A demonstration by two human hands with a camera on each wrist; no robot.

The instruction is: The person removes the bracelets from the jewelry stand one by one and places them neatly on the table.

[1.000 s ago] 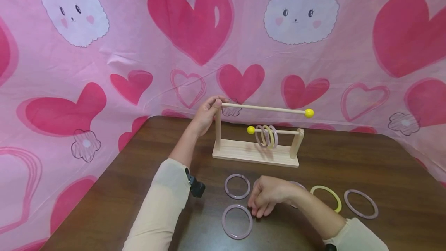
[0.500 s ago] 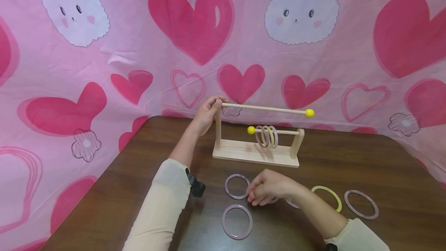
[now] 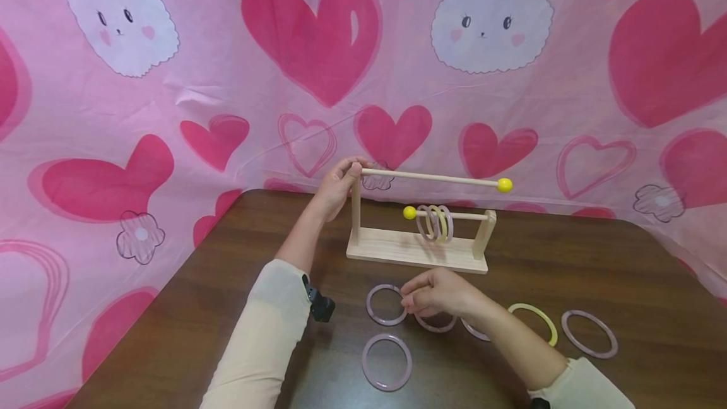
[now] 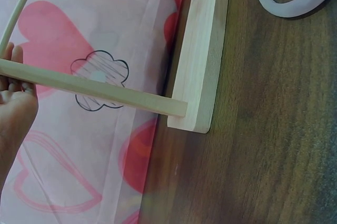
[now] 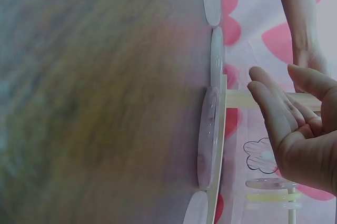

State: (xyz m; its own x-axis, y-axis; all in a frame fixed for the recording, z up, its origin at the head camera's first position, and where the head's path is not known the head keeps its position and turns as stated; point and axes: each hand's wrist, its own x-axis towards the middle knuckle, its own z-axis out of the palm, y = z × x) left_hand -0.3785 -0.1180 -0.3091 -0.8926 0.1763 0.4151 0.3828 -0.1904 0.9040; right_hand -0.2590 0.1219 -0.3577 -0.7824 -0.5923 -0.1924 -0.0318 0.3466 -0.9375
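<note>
I am treating the right hand as the nearer hand. It is hovering in the lower middle of the head frame, fingers extending toward frame left, thumb and fingers apart, holding nothing; the right wrist view is showing a gap between it and the table.

A light-purple round ring is lying flat beneath this hand, partly hidden, on the dark brown wood-grain table. A matching light-purple ring is lying just left of it, its right edge overlapping the fingertips in the head view. I cannot tell which ring the hand is favouring.

The left hand is sitting farther off, near frame centre, gripping the left post top of the pale wooden stand.

I am judging orientation as decisive: both rings' hole axes are pointing upward, while the straight wooden upper rod is running horizontally, its yellow ball end pointing frame right. Matching the rod would be requiring a ring on edge, approaching from the right.
</note>
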